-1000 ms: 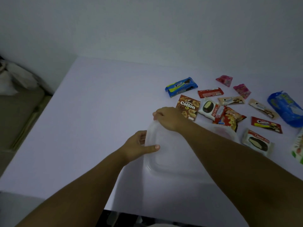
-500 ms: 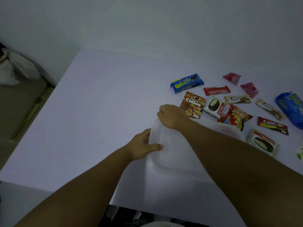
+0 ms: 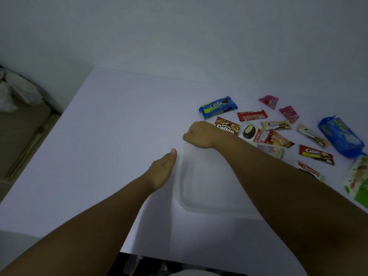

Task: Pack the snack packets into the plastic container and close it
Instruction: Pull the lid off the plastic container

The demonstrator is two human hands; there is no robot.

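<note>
A clear plastic container point(image 3: 201, 188) with its lid on lies on the white table point(image 3: 111, 140) in front of me. My right hand point(image 3: 201, 134) has its fingers curled over the lid's far left corner. My left hand point(image 3: 162, 170) lies against the container's left rim with the thumb straight; its fingers are hidden. Several snack packets are spread to the right: a blue cookie packet point(image 3: 218, 107), a brown Collon box point(image 3: 227, 126), a red bar point(image 3: 252, 115), two pink packets point(image 3: 268, 101), a large blue pack point(image 3: 340, 135).
More packets lie under and beyond my right forearm, out to a green-and-white one point(image 3: 358, 182) at the frame's right edge. The table ends on the left and just below my arms. A white bag point(image 3: 18, 90) lies on the lower surface to the left.
My left thumb has come off the top of the lid and now points along the rim. My right hand stays on the far corner. The camera has tilted a little.
</note>
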